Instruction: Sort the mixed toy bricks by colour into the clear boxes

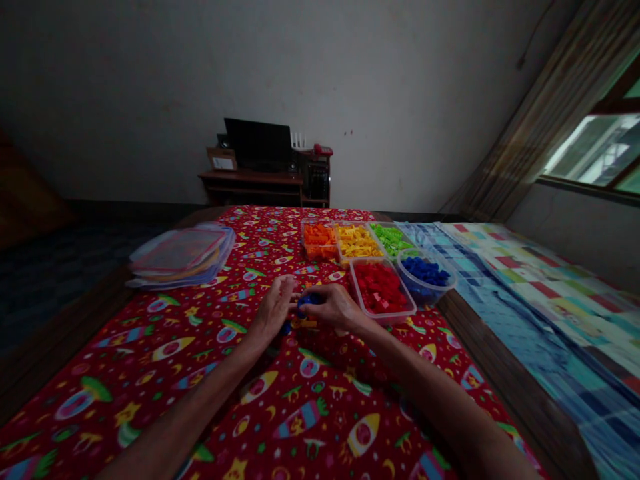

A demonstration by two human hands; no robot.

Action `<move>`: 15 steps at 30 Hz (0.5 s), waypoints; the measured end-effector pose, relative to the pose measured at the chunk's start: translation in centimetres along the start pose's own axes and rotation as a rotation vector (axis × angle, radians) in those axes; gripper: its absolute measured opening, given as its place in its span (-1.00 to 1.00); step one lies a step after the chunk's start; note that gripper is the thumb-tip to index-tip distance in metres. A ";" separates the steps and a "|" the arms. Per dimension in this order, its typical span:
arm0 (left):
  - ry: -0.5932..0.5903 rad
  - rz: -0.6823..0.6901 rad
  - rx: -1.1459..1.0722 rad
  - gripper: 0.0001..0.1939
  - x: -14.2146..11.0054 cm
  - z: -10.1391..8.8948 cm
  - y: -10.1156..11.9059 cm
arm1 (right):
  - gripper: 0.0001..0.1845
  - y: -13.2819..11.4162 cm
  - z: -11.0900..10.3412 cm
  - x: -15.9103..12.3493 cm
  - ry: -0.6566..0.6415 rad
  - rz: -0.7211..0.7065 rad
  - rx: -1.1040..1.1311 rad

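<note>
In my right hand (334, 307) a blue toy brick (309, 302) is pinched between thumb and fingers, low over the red patterned cloth (200, 360). My left hand (276, 308) is just left of it, fingers stretched out and palm turned toward the brick; I cannot tell whether it touches the brick. Another small blue piece (286, 327) shows by the left hand. Under the right hand lies a yellow-orange piece (305, 324), partly hidden by the fingers.
Beyond my right hand stand tubs of red bricks (380, 288), blue bricks (425, 271), orange bricks (320, 240), yellow bricks (357, 240) and green bricks (389, 238). Stacked lids (183, 257) lie at the left. A desk with a monitor (260, 143) stands by the wall; a bed (530, 287) is at right.
</note>
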State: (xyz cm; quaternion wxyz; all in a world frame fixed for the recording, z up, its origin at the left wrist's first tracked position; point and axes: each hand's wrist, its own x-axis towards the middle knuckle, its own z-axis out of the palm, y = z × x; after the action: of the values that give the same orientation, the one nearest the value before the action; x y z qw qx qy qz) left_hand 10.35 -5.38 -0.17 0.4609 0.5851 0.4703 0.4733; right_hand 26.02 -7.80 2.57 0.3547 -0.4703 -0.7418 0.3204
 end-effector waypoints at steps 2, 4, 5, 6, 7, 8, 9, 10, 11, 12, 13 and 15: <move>-0.006 0.003 -0.028 -0.43 0.1 -0.3 0.0 | -0.70 -0.1 -2.3 0.3 0.106 0.004 -0.013; -0.019 0.058 0.083 -0.48 0.5 -0.9 -0.1 | -0.69 -0.1 -5.6 0.4 0.274 -0.015 -0.068; -0.027 0.103 0.186 -0.54 0.8 -1.3 -0.1 | -0.67 0.1 -7.5 0.2 0.364 -0.031 -0.124; -0.031 0.155 0.300 -0.60 1.0 -1.7 -0.1 | -0.67 0.4 -9.6 -0.2 0.494 -0.035 -0.195; -0.031 0.210 0.405 -0.66 1.3 -2.2 -0.2 | -0.67 0.9 -11.6 -0.6 0.612 -0.024 -0.284; -0.027 0.258 0.489 -0.72 1.6 -2.6 -0.2 | -0.67 1.5 -13.5 -1.2 0.693 0.000 -0.393; -0.026 0.294 0.550 -0.75 1.8 -3.0 -0.4 | -0.67 2.2 -15.2 -1.8 0.749 0.042 -0.503; -0.028 0.316 0.591 -0.77 2.0 -3.3 -0.6 | -0.67 3.1 -16.8 -2.5 0.793 0.103 -0.605; -0.030 0.327 0.619 -0.78 2.1 -3.5 -0.8 | -0.66 4.0 -18.1 -3.2 0.824 0.180 -0.694; -0.035 0.330 0.641 -0.78 2.2 -3.6 -1.0 | -0.66 4.9 -19.1 -3.9 0.826 0.251 -0.764; -0.042 0.331 0.658 -0.79 2.3 -3.7 -1.2 | -0.67 5.8 -19.9 -4.5 0.808 0.316 -0.817; -0.066 0.331 0.677 -0.79 2.3 -3.7 -1.4 | -0.66 7.1 -20.8 -5.6 0.724 0.404 -0.874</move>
State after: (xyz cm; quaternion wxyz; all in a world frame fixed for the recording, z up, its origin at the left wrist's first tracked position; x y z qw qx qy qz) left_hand 6.76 -2.63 -0.76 0.1738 0.7873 0.4840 0.3401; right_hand 48.28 -7.50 6.86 0.2908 -0.7834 -0.5328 -0.1334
